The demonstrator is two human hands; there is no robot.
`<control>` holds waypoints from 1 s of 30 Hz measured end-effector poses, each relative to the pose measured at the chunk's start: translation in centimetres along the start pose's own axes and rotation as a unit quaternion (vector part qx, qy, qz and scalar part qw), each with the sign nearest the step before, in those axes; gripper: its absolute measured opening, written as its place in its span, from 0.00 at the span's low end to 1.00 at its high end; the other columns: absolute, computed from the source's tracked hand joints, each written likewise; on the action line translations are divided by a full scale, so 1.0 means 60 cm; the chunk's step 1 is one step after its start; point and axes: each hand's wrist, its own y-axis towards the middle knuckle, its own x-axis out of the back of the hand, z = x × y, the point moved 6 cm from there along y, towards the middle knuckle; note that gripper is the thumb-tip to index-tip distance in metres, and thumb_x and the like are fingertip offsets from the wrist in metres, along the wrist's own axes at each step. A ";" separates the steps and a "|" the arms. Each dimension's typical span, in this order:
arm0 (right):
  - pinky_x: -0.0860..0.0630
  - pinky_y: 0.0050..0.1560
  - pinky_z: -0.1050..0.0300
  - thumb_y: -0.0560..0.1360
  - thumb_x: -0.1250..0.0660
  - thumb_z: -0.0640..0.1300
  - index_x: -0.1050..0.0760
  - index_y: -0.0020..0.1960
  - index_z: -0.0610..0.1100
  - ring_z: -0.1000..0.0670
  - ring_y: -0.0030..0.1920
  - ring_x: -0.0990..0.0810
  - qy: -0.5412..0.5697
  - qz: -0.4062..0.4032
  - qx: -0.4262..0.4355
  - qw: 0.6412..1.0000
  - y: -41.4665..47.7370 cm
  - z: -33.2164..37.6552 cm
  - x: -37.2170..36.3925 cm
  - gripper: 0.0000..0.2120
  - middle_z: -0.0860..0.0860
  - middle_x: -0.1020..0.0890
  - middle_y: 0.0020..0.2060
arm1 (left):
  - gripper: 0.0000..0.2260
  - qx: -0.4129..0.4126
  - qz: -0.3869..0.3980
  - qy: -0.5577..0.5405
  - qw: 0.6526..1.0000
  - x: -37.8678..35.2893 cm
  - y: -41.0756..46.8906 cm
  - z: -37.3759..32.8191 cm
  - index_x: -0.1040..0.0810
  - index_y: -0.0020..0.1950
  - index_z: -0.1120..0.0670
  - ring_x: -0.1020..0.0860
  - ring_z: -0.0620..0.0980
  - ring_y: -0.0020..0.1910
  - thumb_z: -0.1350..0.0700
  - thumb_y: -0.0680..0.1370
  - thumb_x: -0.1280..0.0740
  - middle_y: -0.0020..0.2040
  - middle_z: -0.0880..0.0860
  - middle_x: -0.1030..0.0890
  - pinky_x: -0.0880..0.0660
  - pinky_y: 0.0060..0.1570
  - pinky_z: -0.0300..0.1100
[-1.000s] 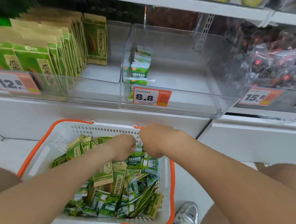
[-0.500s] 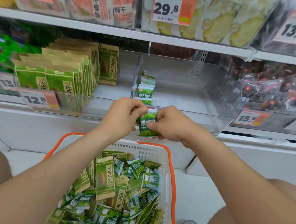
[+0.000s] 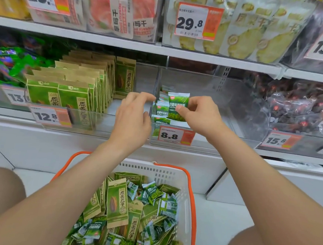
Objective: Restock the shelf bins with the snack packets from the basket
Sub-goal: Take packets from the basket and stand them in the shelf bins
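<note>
Our right hand (image 3: 197,116) pinches a green pea packet (image 3: 178,104) between thumb and fingers, upright over the clear bin (image 3: 234,108) front lip. Our left hand (image 3: 134,118) hovers just beside, fingers loosely curved, holding nothing. The packet hides part of the short row of packets (image 3: 162,108) along the bin's left wall; rightward the floor shows bare. The basket (image 3: 172,175) below is cut off.

White shop shelving (image 3: 124,42), bright even light. Upper level: dried strawberry bags (image 3: 122,14), dried pineapple bags (image 3: 249,34), orange-white price tags (image 3: 198,21). Dark wrapped snacks (image 3: 301,111) on the right. White base panel (image 3: 40,148), pale floor (image 3: 222,222).
</note>
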 end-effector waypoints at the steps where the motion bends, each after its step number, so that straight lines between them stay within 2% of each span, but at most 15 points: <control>1: 0.21 0.48 0.48 0.77 0.25 0.52 0.17 0.46 0.40 0.45 0.45 0.17 -0.022 -0.002 0.000 1.000 0.011 -0.002 -0.003 0.14 0.45 0.14 0.40 | 0.22 -0.003 0.009 0.004 1.000 -0.003 0.003 -0.001 0.24 0.69 0.49 0.25 0.54 0.63 0.68 0.78 0.37 0.65 0.51 0.25 0.28 0.64 0.57; 4: 0.25 0.41 0.51 0.74 0.22 0.50 0.20 0.43 0.34 0.45 0.39 0.21 -0.061 0.058 -0.036 0.996 0.044 -0.014 -0.027 0.18 0.44 0.18 0.35 | 0.24 -0.013 0.033 0.003 0.999 -0.013 0.013 -0.003 0.26 0.72 0.49 0.24 0.56 0.63 0.69 0.79 0.39 0.67 0.52 0.24 0.27 0.62 0.58; 6: 0.30 0.37 0.52 0.74 0.22 0.49 0.24 0.37 0.37 0.45 0.35 0.27 -0.108 0.137 -0.058 0.983 0.056 -0.021 -0.049 0.18 0.46 0.24 0.32 | 0.23 -0.011 0.039 0.006 0.999 -0.019 0.017 0.001 0.27 0.73 0.49 0.24 0.57 0.63 0.67 0.80 0.40 0.67 0.53 0.24 0.26 0.60 0.57; 8: 0.35 0.35 0.55 0.77 0.24 0.49 0.29 0.36 0.41 0.46 0.33 0.32 -0.164 0.202 -0.079 0.962 0.060 -0.024 -0.064 0.19 0.46 0.28 0.31 | 0.23 -0.012 0.037 0.009 0.999 -0.023 0.019 0.005 0.28 0.73 0.48 0.23 0.57 0.62 0.66 0.81 0.40 0.67 0.52 0.24 0.25 0.57 0.58; 10: 0.29 0.36 0.57 0.78 0.26 0.49 0.28 0.39 0.41 0.46 0.33 0.27 -0.176 0.243 -0.106 0.948 0.065 -0.025 -0.075 0.17 0.46 0.22 0.34 | 0.22 -0.014 0.034 0.009 0.999 -0.026 0.021 0.009 0.28 0.71 0.47 0.23 0.56 0.59 0.65 0.80 0.40 0.66 0.51 0.24 0.24 0.55 0.58; 12: 0.19 0.44 0.52 0.77 0.24 0.47 0.23 0.46 0.39 0.44 0.38 0.17 -0.134 0.264 -0.133 0.946 0.072 -0.024 -0.091 0.13 0.44 0.15 0.40 | 0.21 -0.015 0.031 0.008 0.999 -0.027 0.025 0.012 0.27 0.70 0.46 0.22 0.56 0.55 0.64 0.80 0.39 0.66 0.50 0.25 0.24 0.52 0.58; 14: 0.17 0.49 0.47 0.76 0.23 0.44 0.22 0.48 0.37 0.42 0.43 0.14 -0.110 0.263 -0.147 0.947 0.078 -0.021 -0.104 0.12 0.43 0.14 0.42 | 0.20 -0.018 0.029 0.008 0.999 -0.029 0.028 0.015 0.27 0.69 0.45 0.22 0.55 0.53 0.63 0.80 0.40 0.65 0.50 0.25 0.24 0.51 0.58; 16: 0.16 0.53 0.46 0.73 0.21 0.41 0.22 0.46 0.37 0.43 0.43 0.14 -0.099 0.247 -0.157 0.951 0.083 -0.019 -0.111 0.11 0.45 0.14 0.37 | 0.19 -0.022 0.030 0.004 0.999 -0.030 0.030 0.018 0.27 0.68 0.44 0.21 0.55 0.51 0.59 0.79 0.41 0.65 0.48 0.25 0.23 0.50 0.58; 18: 0.15 0.47 0.49 0.69 0.19 0.38 0.20 0.46 0.37 0.44 0.37 0.14 -0.075 0.228 -0.174 0.955 0.088 -0.019 -0.110 0.12 0.46 0.14 0.33 | 0.20 -0.025 0.033 -0.001 0.999 -0.031 0.032 0.022 0.27 0.67 0.42 0.21 0.55 0.51 0.56 0.77 0.44 0.64 0.46 0.25 0.22 0.50 0.57; 20: 0.15 0.38 0.52 0.65 0.17 0.34 0.19 0.49 0.35 0.45 0.35 0.13 -0.039 0.203 -0.185 0.961 0.097 -0.020 -0.107 0.15 0.44 0.14 0.34 | 0.20 -0.028 0.037 -0.006 0.999 -0.033 0.033 0.026 0.27 0.67 0.42 0.21 0.54 0.51 0.55 0.77 0.44 0.64 0.46 0.25 0.22 0.50 0.56; 23: 0.14 0.40 0.47 0.61 0.16 0.30 0.18 0.50 0.32 0.41 0.35 0.12 0.006 0.147 -0.167 0.975 0.110 -0.016 -0.099 0.20 0.38 0.13 0.38 | 0.20 -0.037 0.039 -0.008 0.999 -0.034 0.033 0.029 0.27 0.68 0.42 0.21 0.52 0.51 0.56 0.78 0.43 0.65 0.46 0.26 0.22 0.50 0.56; 27: 0.14 0.38 0.47 0.60 0.15 0.34 0.20 0.48 0.35 0.43 0.34 0.12 -0.048 0.121 -0.137 0.982 0.106 -0.008 -0.107 0.20 0.39 0.14 0.41 | 0.19 -0.040 0.033 -0.012 0.999 -0.034 0.032 0.030 0.27 0.67 0.42 0.21 0.52 0.48 0.56 0.79 0.42 0.64 0.46 0.26 0.22 0.48 0.56; 30: 0.15 0.33 0.51 0.63 0.15 0.40 0.28 0.56 0.39 0.45 0.35 0.13 -0.074 0.133 -0.149 0.977 0.100 -0.009 -0.110 0.29 0.40 0.16 0.49 | 0.19 -0.041 0.033 -0.013 0.999 -0.035 0.030 0.032 0.27 0.68 0.43 0.21 0.52 0.47 0.59 0.80 0.41 0.64 0.46 0.26 0.22 0.48 0.57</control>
